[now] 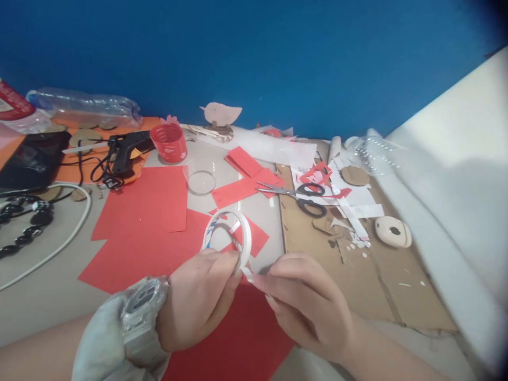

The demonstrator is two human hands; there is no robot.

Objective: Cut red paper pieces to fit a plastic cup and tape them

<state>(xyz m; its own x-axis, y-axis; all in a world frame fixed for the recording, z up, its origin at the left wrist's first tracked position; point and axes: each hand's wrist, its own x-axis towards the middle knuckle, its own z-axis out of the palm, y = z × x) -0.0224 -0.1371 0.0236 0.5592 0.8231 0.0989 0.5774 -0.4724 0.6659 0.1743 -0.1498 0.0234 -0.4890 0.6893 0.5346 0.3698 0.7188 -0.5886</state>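
My left hand, with a watch on the wrist, is closed around the lower side of a roll of white tape. The roll is held upright, its open ring facing me. Between the thumb and forefinger of my right hand is the pinched loose end of the tape, just right of the roll. Beneath both hands lie sheets of red paper. Past the roll are cut red paper pieces and a pair of black-handled scissors, its blades pointing left.
A glue gun with its cord, a red cup and a clear plastic bottle stand or lie at the back left. Cardboard with paper scraps and a white round dispenser covers the right. A paper bird stands against the blue wall.
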